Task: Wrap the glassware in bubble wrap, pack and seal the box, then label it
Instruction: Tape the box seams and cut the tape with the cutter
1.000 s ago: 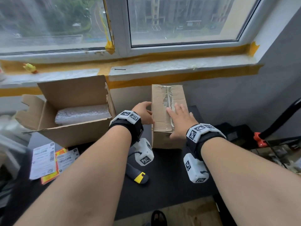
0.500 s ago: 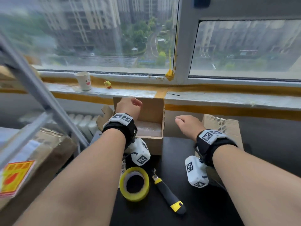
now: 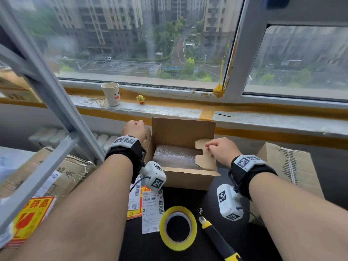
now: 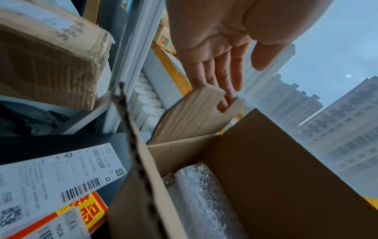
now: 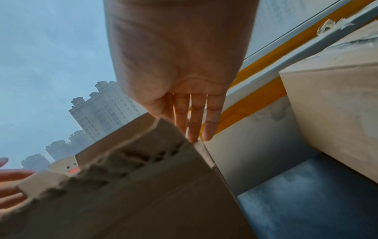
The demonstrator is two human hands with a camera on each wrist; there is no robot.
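Note:
An open cardboard box [image 3: 188, 178] stands on the black table under the window sill. Inside lies the bubble-wrapped glassware [image 3: 174, 157], also seen in the left wrist view [image 4: 204, 202]. My left hand [image 3: 135, 128] is at the box's left side flap [image 4: 194, 116]; its straight fingers [image 4: 222, 97] touch the flap's top edge, thumb free. My right hand [image 3: 213, 147] rests straight fingers [image 5: 194, 127] on the notched right side flap [image 3: 204, 153], which leans in over the box. The back flap [image 3: 183, 130] stands upright.
A yellow tape roll [image 3: 178, 227] and box cutter [image 3: 216, 236] lie near me. Shipping labels [image 3: 150, 210] and a red fragile sticker [image 3: 30, 219] lie left. A closed box [image 3: 288, 166] stands right, a grey shelf frame [image 3: 47, 91] left, a paper cup [image 3: 111, 94] on the sill.
Both hands left the closed box and moved left to the open one. The left hand reached its left flap; the right hand came onto the right flap, now leaning inward.

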